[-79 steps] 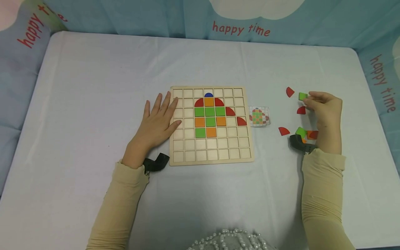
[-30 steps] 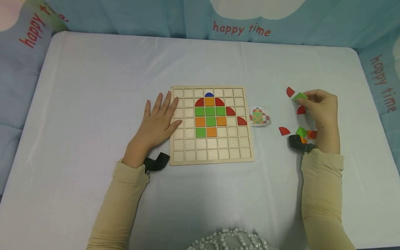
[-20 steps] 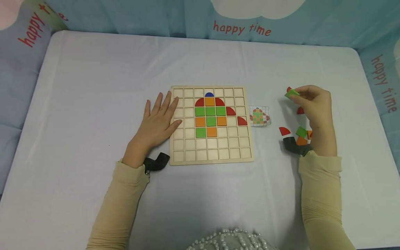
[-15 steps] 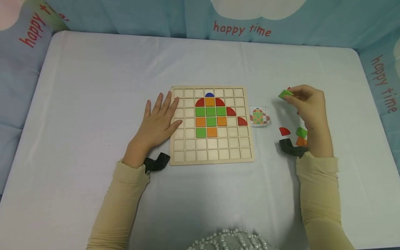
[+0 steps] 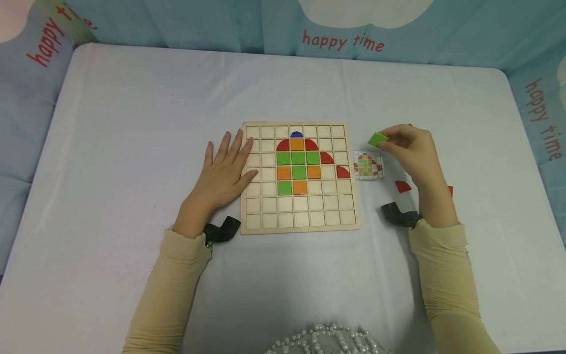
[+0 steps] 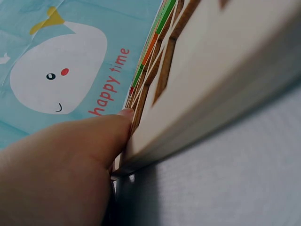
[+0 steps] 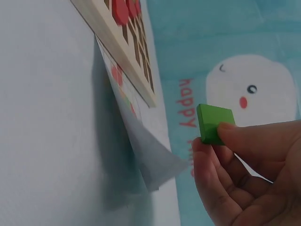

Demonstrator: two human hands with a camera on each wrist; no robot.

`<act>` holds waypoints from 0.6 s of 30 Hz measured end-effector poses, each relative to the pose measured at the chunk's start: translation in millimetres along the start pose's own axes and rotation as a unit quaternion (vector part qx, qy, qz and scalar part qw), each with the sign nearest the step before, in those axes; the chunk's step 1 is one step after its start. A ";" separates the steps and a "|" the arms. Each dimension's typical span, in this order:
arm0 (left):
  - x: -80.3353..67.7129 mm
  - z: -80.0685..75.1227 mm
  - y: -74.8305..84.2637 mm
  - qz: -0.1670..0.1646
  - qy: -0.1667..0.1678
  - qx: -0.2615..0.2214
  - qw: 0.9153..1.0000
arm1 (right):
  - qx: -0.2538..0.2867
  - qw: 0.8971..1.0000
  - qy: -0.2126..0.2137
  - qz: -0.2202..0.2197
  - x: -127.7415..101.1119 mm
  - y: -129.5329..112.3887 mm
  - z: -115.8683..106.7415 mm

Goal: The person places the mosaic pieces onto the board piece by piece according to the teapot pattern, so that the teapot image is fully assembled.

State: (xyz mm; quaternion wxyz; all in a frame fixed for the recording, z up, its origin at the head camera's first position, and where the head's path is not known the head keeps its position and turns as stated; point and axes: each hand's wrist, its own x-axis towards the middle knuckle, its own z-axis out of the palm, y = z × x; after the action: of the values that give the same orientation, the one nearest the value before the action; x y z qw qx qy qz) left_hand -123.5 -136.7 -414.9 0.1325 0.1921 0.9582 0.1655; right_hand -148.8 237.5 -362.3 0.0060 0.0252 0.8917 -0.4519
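Moved: right hand (image 5: 413,152) carries square green wooden tile (image 5: 377,139) toward gridded wooden board (image 5: 298,226), fingers pinching it | left hand (image 5: 223,172) flat, fingers relaxed, at board's 9 o'clock edge.

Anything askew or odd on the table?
One thing: the small pattern card right of the wooden board does not lie flat; the right wrist view shows its corner curling up. Placed tiles sit square in their cells. The right hand pinches a green tile.

A white-clothed table (image 5: 132,123) bears a wooden grid board (image 5: 265,223); just right, a pattern card (image 5: 375,160); beyond, red pieces (image 5: 402,186).
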 end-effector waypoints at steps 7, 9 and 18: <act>0.2 0.3 0.0 0.003 0.003 -0.003 1.000 | 0.026 0.998 -0.050 -0.001 -2.3 -4.2 10.7; 0.2 0.2 0.1 0.003 0.004 -0.003 1.000 | 0.035 0.997 -0.065 -0.004 -3.0 -5.5 14.6; 0.1 -0.5 0.6 0.000 0.002 -0.001 1.000 | 0.098 0.987 -0.126 -0.001 -6.3 -8.3 33.1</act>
State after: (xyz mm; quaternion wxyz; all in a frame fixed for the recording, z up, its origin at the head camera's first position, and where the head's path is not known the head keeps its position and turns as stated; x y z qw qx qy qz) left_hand -123.6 -136.2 -414.3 0.1309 0.1920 0.9582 0.1668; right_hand -143.3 205.7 -375.0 0.1152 -0.0327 0.8355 -0.5363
